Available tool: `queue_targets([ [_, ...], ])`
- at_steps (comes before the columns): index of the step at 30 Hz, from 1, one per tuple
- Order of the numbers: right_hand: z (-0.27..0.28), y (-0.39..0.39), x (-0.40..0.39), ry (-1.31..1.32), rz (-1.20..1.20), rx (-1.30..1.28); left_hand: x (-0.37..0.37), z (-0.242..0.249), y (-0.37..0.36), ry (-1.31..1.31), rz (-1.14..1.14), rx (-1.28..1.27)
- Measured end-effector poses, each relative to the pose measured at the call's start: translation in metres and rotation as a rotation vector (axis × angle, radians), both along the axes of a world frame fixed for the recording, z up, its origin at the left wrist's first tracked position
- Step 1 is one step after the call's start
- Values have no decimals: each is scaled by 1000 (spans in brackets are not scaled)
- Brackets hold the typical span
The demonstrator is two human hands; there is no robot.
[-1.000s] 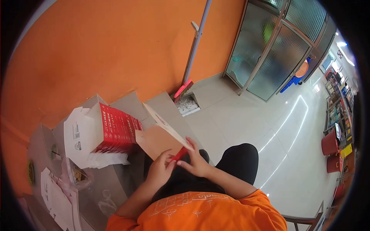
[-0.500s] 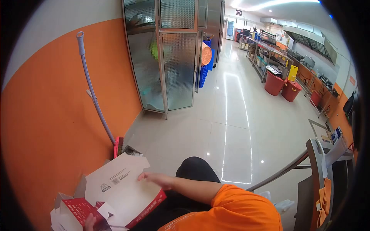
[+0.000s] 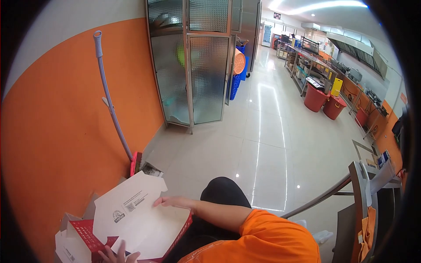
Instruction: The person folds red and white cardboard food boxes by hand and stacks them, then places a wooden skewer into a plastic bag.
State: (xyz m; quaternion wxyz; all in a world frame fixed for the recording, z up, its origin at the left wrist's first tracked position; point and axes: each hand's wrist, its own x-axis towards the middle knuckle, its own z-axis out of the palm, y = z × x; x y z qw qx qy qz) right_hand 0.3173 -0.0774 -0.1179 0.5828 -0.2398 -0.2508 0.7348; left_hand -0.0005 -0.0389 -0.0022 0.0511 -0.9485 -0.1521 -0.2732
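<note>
A white cardboard box [image 3: 151, 232] with red printed sides lies partly folded over my lap at the lower left. Its raised white panel carries a black logo and a square code. My right hand [image 3: 169, 201] reaches across the box, its fingers stretched over the white inside. At the bottom edge of the view, my left hand [image 3: 119, 254] has its fingers spread by a red flap [image 3: 85, 234] of the box; part of this hand is cut off. More white cardboard [image 3: 68, 247] shows at the far lower left.
A brush with a long grey handle [image 3: 113, 114] leans on the orange wall. Beyond stands a glass-panelled cabinet [image 3: 206, 79]. Red bins [image 3: 315, 98] and a steel worktable [image 3: 311, 56] are farther back on the right. A metal-framed stand [image 3: 357, 193] is close on my right.
My left hand has come further into view, its fingers now spread by the flap. The box's white panel has shifted slightly left; my right hand stays over the box. The camera view has shifted slightly.
</note>
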Motion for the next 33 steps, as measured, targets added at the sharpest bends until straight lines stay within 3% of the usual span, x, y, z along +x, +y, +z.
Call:
queue_targets([
  [2,5,7,5,-16,27,5,-3,-11,6,52,8,-57],
  [4,21,19,14,-371,21,48,-13,-35,22,215,-65,-202],
  [5,-6,38,29,-555,6,68,-9,-26,22,235,-55,-184],
  [6,2,42,30,-550,11,73,-12,-23,19,239,-48,-182],
  [8,23,38,34,-871,-233,-34,-20,-15,8,344,117,-217],
  [9,42,32,29,-988,-254,87,-16,-16,5,177,33,-127],
  [10,57,19,16,-987,-147,172,-11,-15,-1,175,32,-133],
  [11,80,3,-2,-978,-42,247,-4,-12,-10,341,111,-262],
  [12,81,-5,-20,-1058,3,528,2,-10,-14,512,183,-391],
  [13,78,-12,-37,-1130,45,812,13,-12,-10,654,114,-455],
  [14,81,-21,-45,-1136,31,791,21,-14,-11,662,90,-456],
  [16,85,-34,-53,-1300,-33,693,36,-17,-15,298,-175,-572],
  [17,83,-36,-48,-1308,-46,682,36,-21,-7,586,-120,-657],
  [18,79,-35,-41,-1353,-1,681,36,-26,-5,587,-130,-651],
  [20,69,-33,-32,-1397,48,684,38,-37,-3,493,-158,-988],
  [23,60,-37,-31,-1200,151,583,41,-58,-4,427,-263,-1036],
  [25,65,-41,-29,-1052,-62,486,42,-53,-2,376,-208,-1113],
  [26,49,-33,-31,-959,-264,668,43,-46,-2,326,-148,-1184],
  [28,60,-23,-34,-905,-435,896,39,-14,-1,426,47,-1002],
  [30,80,-18,-47,-885,-415,976,40,32,-24,322,266,-909],
  [31,86,-15,-50,-892,-418,1059,37,37,-22,379,228,-799],
  [33,78,-9,-51,-1095,-234,949,32,26,-19,467,225,-660],
])
